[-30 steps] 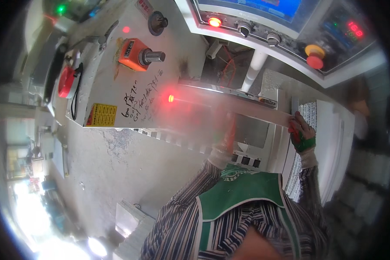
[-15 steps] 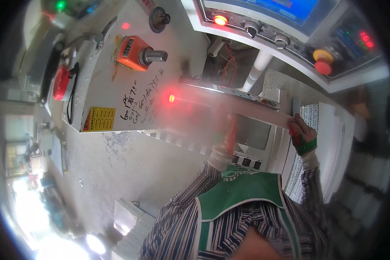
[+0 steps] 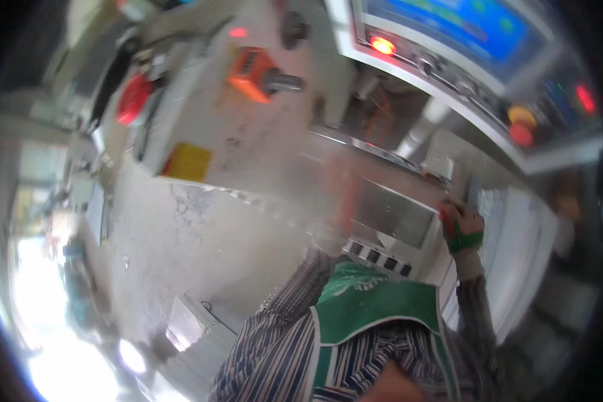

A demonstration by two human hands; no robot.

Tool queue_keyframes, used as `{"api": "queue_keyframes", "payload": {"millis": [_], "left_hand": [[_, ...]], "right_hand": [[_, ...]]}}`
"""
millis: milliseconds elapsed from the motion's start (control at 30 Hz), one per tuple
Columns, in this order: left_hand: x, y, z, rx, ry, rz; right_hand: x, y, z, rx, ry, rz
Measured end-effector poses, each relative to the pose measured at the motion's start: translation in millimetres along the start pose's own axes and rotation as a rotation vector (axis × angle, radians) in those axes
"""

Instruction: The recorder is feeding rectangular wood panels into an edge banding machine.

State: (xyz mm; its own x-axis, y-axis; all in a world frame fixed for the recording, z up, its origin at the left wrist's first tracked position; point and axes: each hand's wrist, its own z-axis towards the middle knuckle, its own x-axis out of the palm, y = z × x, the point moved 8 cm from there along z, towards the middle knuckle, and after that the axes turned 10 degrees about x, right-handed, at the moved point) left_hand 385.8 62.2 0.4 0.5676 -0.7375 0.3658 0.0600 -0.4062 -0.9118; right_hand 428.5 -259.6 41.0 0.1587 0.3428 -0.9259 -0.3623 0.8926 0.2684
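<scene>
A long pale strip (image 3: 409, 185) runs slantwise in front of me, beside the machine's metal rail. My right hand (image 3: 461, 226), in a red and green glove, is closed around the strip's right end. Nearer the strip's left part is my left hand (image 3: 342, 195), in a reddish glove with a pale cuff. A hazy smear and motion blur hide its fingers, so its grip on the strip cannot be made out.
A control panel (image 3: 536, 161) with a lit screen and a red stop button (image 3: 521, 134) overhangs at upper right. On the white machine housing (image 3: 208, 144) sits an orange block (image 3: 251, 74) with a metal knob. White stacked boards (image 3: 516, 248) stand at right.
The view has swung, so the machine and panel appear farther right and lower. My left hand has shifted slightly left in the picture; my right hand still grips the strip's end.
</scene>
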Motion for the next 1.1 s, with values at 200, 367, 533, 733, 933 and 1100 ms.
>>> {"api": "queue_keyframes", "payload": {"millis": [200, 367, 533, 733, 933, 1100], "left_hand": [[-32, 1, 23, 0.027, -0.103, -0.084], [-49, -2, 43, 0.215, -0.096, -0.186], [-28, 34, 10, 0.256, 0.104, -0.124], [2, 51, -116, 0.154, 0.472, -0.019], [-48, 21, -141, 0.164, 0.473, 0.0], [-112, 12, -156, 0.081, 0.327, 0.082]], "right_hand": [[22, 34, 15, 0.002, 0.075, -0.037], [33, 54, 28, 0.079, 0.248, -0.063], [40, 84, 39, -0.01, 0.323, -0.106], [72, 103, 59, 0.022, 0.345, -0.159], [89, 126, 72, 0.073, 0.359, -0.103], [103, 148, 82, -0.075, 0.179, -0.056]]}}
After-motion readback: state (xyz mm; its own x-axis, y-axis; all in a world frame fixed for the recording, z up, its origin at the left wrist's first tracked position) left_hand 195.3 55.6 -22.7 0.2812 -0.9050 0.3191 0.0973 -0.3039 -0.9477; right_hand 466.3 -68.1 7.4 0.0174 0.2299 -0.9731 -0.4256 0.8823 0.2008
